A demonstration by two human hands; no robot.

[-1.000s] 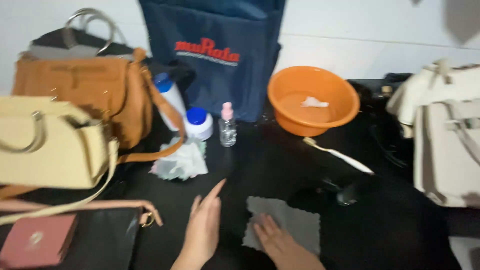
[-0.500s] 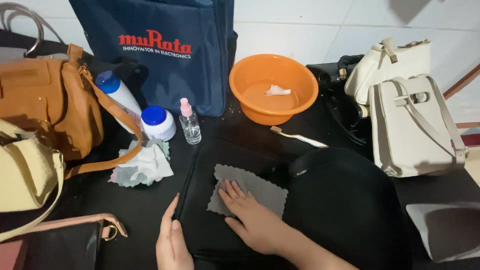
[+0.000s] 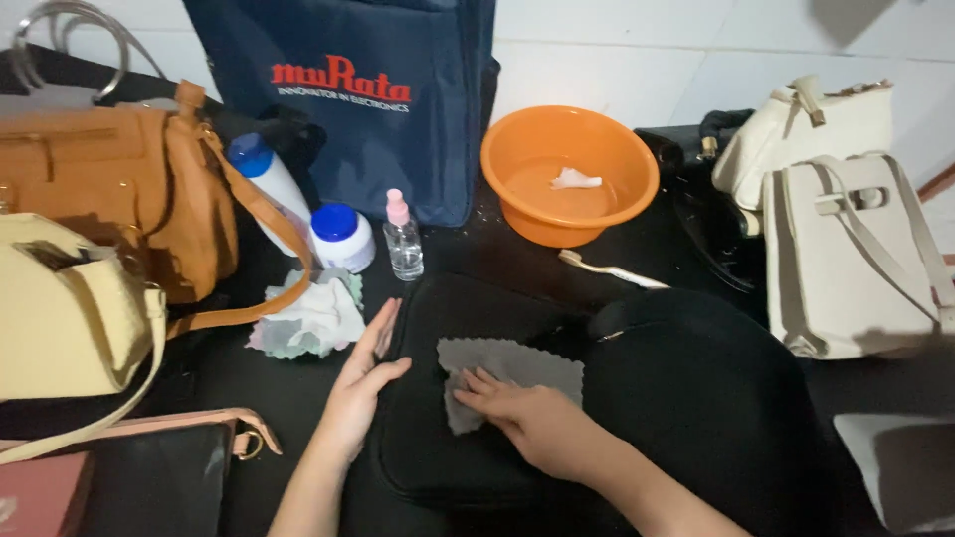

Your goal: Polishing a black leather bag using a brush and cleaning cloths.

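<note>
A person's right hand (image 3: 527, 423) presses a grey cloth (image 3: 517, 373) flat, fingers spread, on a black bag (image 3: 468, 467) lying near centre. The open left hand (image 3: 363, 383) steadies the bag's left edge. Wiping looks underway; most of the bag's surface seems still to be covered.

Both forearms enter from the near edge, angled toward each other. Left hand (image 3: 360, 393): open, fingers straight and together, pointing far-right, thumb spread. Right hand (image 3: 527, 418): palm down, flat, fingers (image 3: 476, 383) extended toward the left, slightly spread.
</note>
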